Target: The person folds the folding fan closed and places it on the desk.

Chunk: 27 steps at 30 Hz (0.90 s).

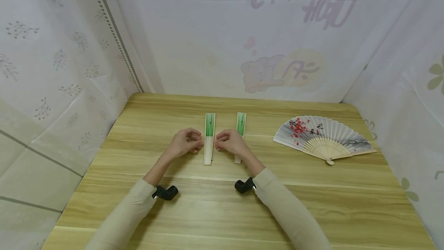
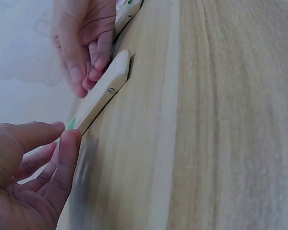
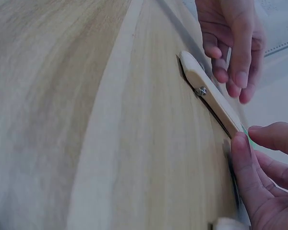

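Note:
A folded hand fan point(image 1: 209, 150), with pale ribs and a green printed upper part, lies lengthwise on the table between my hands. My left hand point(image 1: 184, 142) is just left of it, fingers loosely bent, with a narrow strip of wood showing between. Close by its right edge is my right hand point(image 1: 230, 142), thumb and fingertips pointing at the fan and nothing held. The wrist views show the fan's rounded pivot end with a metal rivet point(image 3: 200, 91). A second green folded fan point(image 1: 241, 122) lies to the right, partly covered by my right hand.
At the right of the wooden table point(image 1: 194, 219) a spread fan point(image 1: 298, 139) with red blossoms and grey painting lies flat. Printed cloth point(image 1: 194, 41) hangs behind the table and at both sides. A black wrist camera point(image 1: 167, 193) sits at my left cuff, another point(image 1: 244, 185) at my right.

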### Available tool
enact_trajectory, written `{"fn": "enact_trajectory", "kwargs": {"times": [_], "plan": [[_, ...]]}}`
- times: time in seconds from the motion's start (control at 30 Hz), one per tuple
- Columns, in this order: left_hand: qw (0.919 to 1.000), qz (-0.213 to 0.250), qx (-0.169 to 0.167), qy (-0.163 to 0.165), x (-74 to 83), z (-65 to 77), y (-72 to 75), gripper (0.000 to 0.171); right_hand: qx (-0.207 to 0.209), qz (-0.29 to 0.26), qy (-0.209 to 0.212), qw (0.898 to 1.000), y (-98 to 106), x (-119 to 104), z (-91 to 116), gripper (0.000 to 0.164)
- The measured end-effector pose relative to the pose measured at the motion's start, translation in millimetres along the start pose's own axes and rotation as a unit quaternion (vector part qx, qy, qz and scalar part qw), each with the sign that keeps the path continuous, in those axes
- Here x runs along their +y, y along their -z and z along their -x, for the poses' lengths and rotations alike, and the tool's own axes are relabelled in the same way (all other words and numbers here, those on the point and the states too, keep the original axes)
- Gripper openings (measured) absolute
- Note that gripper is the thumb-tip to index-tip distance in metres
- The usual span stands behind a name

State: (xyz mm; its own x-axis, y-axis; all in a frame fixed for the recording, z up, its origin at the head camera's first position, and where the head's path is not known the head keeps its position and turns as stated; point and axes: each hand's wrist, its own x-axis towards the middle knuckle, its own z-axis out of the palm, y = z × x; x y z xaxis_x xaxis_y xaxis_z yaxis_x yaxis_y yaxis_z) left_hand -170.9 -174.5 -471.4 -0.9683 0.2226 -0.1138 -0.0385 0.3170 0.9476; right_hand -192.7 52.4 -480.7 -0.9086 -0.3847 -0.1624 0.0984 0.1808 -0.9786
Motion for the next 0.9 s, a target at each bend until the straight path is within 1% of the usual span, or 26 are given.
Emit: {"fn": "enact_trajectory", "kwargs": {"times": [0.2, 0.4, 0.67, 0.83, 0.9], "plan": [[0.9999, -0.016, 0.003, -0.003, 6.2, -1.9, 0.8, 0.03, -0.005, -0.018, 0.0, 1.0, 10, -2, 3, 0.026], [0.9998, -0.013, -0.005, -0.013, 13.5, -5.2, -2.1, 0.029, -0.003, -0.047, 0.0, 0.999, 23, -6, 9, 0.03], [0.999, -0.017, -0.027, -0.031, 21.1, -10.3, -10.8, 0.029, -0.013, -0.043, 0.02, 0.999, 48, -5, 19, 0.034], [0.9976, -0.025, -0.044, -0.048, 26.0, -15.1, -17.5, 0.03, -0.009, -0.052, 0.037, 0.998, 63, -1, 22, 0.036], [0.9971, -0.024, -0.05, -0.052, 28.9, -18.2, -21.5, 0.031, -0.004, -0.054, 0.037, 0.998, 69, 0, 23, 0.036]]}}
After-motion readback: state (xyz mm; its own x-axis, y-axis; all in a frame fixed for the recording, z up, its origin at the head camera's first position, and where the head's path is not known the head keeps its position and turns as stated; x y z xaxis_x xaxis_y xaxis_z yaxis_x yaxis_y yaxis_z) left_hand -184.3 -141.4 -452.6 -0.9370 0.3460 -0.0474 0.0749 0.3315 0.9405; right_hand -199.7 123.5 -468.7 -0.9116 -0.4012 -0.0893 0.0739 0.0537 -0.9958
